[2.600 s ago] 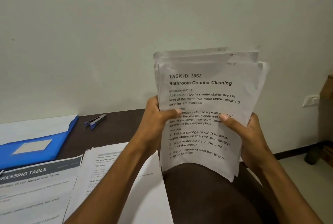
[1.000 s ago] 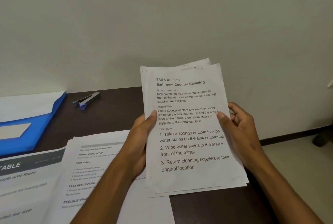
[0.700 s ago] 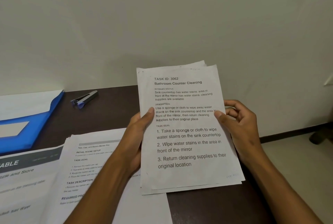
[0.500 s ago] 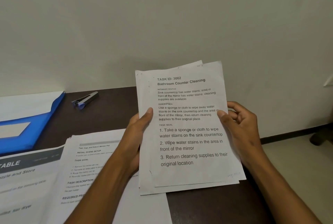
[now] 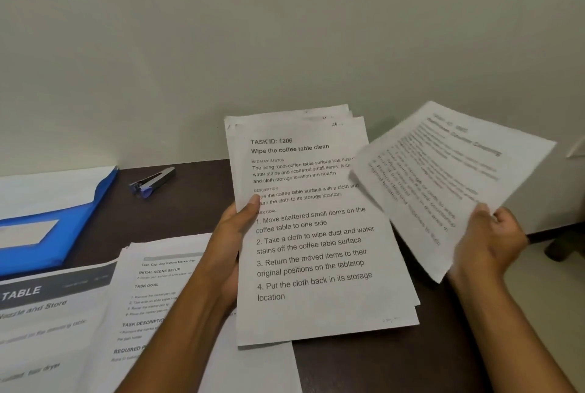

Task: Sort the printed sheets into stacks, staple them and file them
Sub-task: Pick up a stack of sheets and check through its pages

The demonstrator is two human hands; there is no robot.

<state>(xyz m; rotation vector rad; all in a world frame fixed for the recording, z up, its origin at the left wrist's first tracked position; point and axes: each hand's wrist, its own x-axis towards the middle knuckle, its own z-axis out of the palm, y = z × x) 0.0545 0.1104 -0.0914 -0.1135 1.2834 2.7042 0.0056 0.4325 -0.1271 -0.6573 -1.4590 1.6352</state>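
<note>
You had your left hand (image 5: 232, 236) clamped on the thin bundle of white printed sheets (image 5: 319, 234) at frame centre, thumb pressed over the left margin, while your right hand (image 5: 490, 240) pinched the single loose white sheet (image 5: 449, 177) by its lower corner at centre right, tilted and blurred. To do this well, you probably needed to read that sheet's heading before choosing its stack, then lay it square on a matching pile, such as the white printed stack (image 5: 158, 297) at lower left on the dark brown wooden table (image 5: 364, 364). The small blue-and-grey stapler (image 5: 152, 182) and flat blue plastic folder (image 5: 50, 225) lay at middle left, untouched, for afterwards.
</note>
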